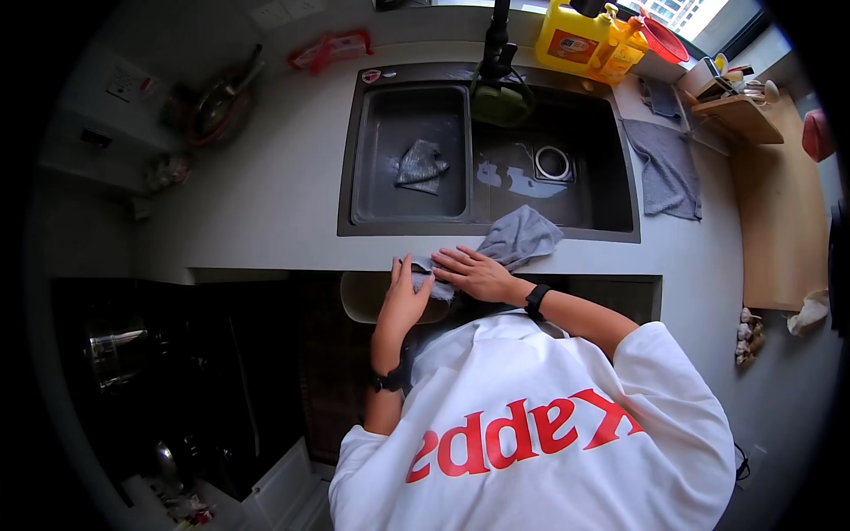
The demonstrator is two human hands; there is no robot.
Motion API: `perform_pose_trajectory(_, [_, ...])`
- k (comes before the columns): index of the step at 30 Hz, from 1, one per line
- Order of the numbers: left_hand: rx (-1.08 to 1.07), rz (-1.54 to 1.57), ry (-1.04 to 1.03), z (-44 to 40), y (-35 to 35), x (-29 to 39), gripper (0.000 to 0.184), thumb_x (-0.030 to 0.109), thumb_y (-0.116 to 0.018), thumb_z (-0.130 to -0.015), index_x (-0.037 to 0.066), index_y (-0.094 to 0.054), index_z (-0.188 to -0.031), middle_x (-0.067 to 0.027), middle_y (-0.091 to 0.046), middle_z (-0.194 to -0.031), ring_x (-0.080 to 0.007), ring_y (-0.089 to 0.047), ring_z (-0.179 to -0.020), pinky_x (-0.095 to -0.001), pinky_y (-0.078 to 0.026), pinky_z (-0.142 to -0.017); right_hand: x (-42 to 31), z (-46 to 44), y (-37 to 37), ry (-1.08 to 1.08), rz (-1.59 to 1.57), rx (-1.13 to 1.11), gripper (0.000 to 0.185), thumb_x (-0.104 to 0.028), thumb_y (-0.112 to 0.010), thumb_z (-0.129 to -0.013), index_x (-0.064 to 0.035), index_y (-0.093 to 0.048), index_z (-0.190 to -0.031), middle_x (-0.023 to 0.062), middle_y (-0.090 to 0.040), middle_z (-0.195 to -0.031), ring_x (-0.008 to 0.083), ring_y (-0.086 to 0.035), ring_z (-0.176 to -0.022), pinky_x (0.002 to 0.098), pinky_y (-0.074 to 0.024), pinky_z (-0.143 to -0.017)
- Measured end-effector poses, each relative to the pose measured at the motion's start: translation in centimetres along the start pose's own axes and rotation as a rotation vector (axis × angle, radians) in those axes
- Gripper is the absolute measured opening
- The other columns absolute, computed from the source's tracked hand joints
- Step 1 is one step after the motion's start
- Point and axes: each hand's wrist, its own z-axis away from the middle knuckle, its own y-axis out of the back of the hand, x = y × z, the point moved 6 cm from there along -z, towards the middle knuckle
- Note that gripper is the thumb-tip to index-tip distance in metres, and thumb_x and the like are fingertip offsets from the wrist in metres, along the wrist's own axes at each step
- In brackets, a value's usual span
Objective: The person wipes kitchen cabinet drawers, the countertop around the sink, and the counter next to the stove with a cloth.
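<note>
At the front edge of the white counter, both hands are close together over a small grey cloth (429, 283). My left hand (405, 296) is at its left side, fingers pointing up and somewhat apart; part of the cloth lies between thumb and fingers. My right hand (474, 273) lies across the cloth's right end, palm down, fingers hiding what is under them. A larger grey cloth (521, 237) lies crumpled beyond my right hand, partly over the sink's front rim. Below my left hand is a pale bin (359, 299), partly hidden.
The dark double sink (348, 190) holds a crumpled grey cloth (422, 166) in its left basin. Yellow bottles (571, 40) stand behind it. Another cloth (666, 168) lies right of the sink. A wooden board (777, 230) is at the far right, a bowl (215, 111) at the left.
</note>
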Motion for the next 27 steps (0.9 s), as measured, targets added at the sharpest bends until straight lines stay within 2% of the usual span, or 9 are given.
perform_pose_trajectory(4, [-0.072, -0.037, 0.014, 2.2, 1.0, 0.3, 0.070, 0.032, -0.055, -0.087, -0.003, -0.023, -0.138, -0.0266, -0.014, -0.145, -0.0373, -0.021, -0.133, -0.0352, -0.027, -0.105, -0.7, -2.2, -0.3, 0.030, -0.081, 0.047, 0.054, -0.015, -0.050, -0.081, -0.0101, -0.038, -0.133, 0.0113, -0.022, -0.147, 0.0247, -0.019, -0.137, 0.0412, -0.0154, -0.112])
perform_pose_trajectory(7, [-0.099, -0.095, 0.006, 2.4, 1.0, -1.0, 0.071, 0.036, -0.053, -0.087, -0.004, -0.023, -0.137, -0.0273, -0.017, -0.144, -0.0388, -0.019, -0.134, -0.0409, -0.023, -0.107, -1.2, -3.8, -0.4, 0.032, -0.092, 0.062, 0.053, -0.015, -0.051, -0.081, -0.0096, -0.040, -0.132, 0.0117, -0.022, -0.147, 0.0250, -0.020, -0.137, 0.0412, -0.0153, -0.112])
perform_pose_trajectory(11, [-0.032, -0.380, -0.009, 3.9, 1.0, -1.6, 0.069, 0.040, -0.050, -0.087, -0.005, -0.029, -0.135, -0.0229, -0.020, -0.145, -0.0332, -0.012, -0.137, -0.0437, -0.013, -0.109, -1.4, -5.2, -1.1, 0.015, -0.080, 0.108, 0.051, -0.017, -0.051, -0.082, -0.0113, -0.042, -0.131, 0.0120, -0.022, -0.147, 0.0245, -0.020, -0.137, 0.0417, -0.0149, -0.111])
perform_pose_trajectory(17, [-0.060, -0.376, 0.037, 5.0, 0.1, -3.4, 0.070, 0.040, -0.050, -0.087, -0.006, -0.028, -0.136, -0.0230, -0.020, -0.145, -0.0335, -0.013, -0.137, -0.0442, -0.013, -0.109, -2.2, -6.9, -1.0, 0.040, -0.093, 0.115, 0.049, -0.018, -0.056, -0.080, -0.0130, -0.047, -0.128, 0.0120, -0.023, -0.147, 0.0247, -0.021, -0.136, 0.0421, -0.0152, -0.111])
perform_pose_trajectory(21, [-0.281, -0.141, 0.276, 4.9, -0.8, -6.1, 0.070, 0.039, -0.050, -0.087, -0.006, -0.027, -0.136, -0.0254, -0.029, -0.140, -0.0367, -0.030, -0.130, -0.0396, -0.025, -0.106, -1.8, -7.2, 0.0, 0.063, -0.205, 0.132, 0.038, -0.015, -0.055, -0.079, -0.0101, -0.054, -0.117, 0.0132, -0.026, -0.145, 0.0261, -0.022, -0.136, 0.0424, -0.0166, -0.111])
perform_pose_trajectory(22, [-0.352, -0.041, 0.185, 4.3, -1.8, -6.5, 0.066, 0.035, -0.051, -0.088, -0.006, -0.028, -0.134, -0.0268, -0.033, -0.137, -0.0359, -0.036, -0.126, -0.0356, -0.030, -0.104, -1.8, -7.1, 0.1, 0.059, -0.258, 0.148, 0.035, -0.014, -0.054, -0.079, -0.0086, -0.056, -0.113, 0.0137, -0.027, -0.144, 0.0268, -0.022, -0.135, 0.0424, -0.0171, -0.111])
perform_pose_trajectory(25, [-0.498, 0.414, 0.060, 2.5, -5.0, -5.9, 0.061, 0.030, -0.052, -0.089, -0.007, -0.031, -0.133, -0.0276, -0.036, -0.135, -0.0349, -0.038, -0.125, -0.0355, -0.031, -0.102, -1.5, -7.0, -0.2, 0.048, -0.289, 0.195, 0.025, -0.015, -0.055, -0.080, -0.0069, -0.057, -0.104, 0.0145, -0.032, -0.141, 0.0300, -0.026, -0.133, 0.0424, -0.0200, -0.110])
perform_pose_trajectory(26, [-0.420, 0.549, -0.042, 1.3, -5.8, -5.9, 0.058, 0.028, -0.051, -0.089, -0.007, -0.032, -0.132, -0.0275, -0.040, -0.132, -0.0359, -0.041, -0.122, -0.0359, -0.034, -0.100, -1.3, -7.1, -0.3, 0.029, -0.336, 0.274, 0.019, -0.016, -0.056, -0.081, -0.0064, -0.056, -0.097, 0.0147, -0.035, -0.139, 0.0321, -0.030, -0.130, 0.0428, -0.0222, -0.109])
perform_pose_trajectory(27, [-0.381, 0.433, -0.010, 0.5, -6.3, -6.9, 0.056, 0.025, -0.051, -0.089, -0.008, -0.032, -0.131, -0.0259, -0.043, -0.130, -0.0333, -0.043, -0.120, -0.0348, -0.034, -0.099, -1.3, -7.1, -0.4, 0.021, -0.350, 0.271, 0.019, -0.017, -0.056, -0.081, -0.0065, -0.057, -0.097, 0.0146, -0.035, -0.138, 0.0322, -0.030, -0.129, 0.0428, -0.0224, -0.109])
